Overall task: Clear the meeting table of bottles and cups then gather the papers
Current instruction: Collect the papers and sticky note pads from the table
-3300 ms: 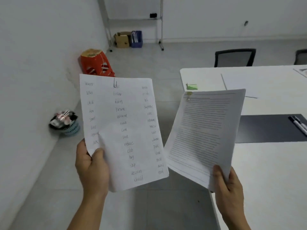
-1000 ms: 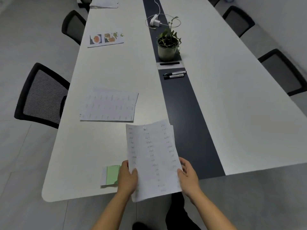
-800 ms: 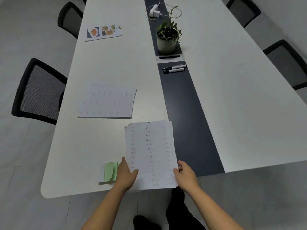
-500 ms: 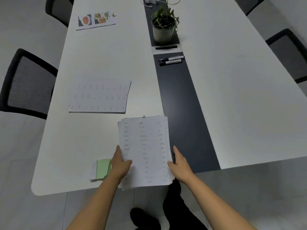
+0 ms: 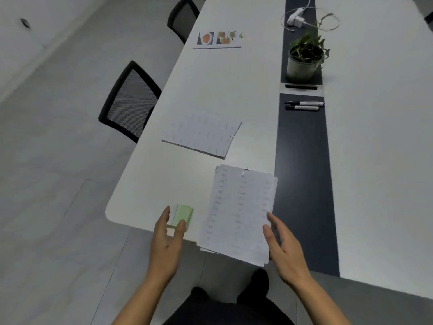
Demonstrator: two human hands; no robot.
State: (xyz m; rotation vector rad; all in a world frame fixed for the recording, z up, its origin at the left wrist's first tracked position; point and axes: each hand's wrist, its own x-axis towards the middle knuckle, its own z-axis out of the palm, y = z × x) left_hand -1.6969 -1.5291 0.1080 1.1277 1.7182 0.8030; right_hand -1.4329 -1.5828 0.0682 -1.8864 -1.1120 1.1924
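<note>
I see the clipped paper stack lying on the surface, near edge overhanging | left hand grip spread by green notes | right hand grip spread beside stack | second sheet lies beyond

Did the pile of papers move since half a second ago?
No. The clipped paper stack lies where it was, between the green sticky notes and the table's dark strip; only the camera swung.
</note>
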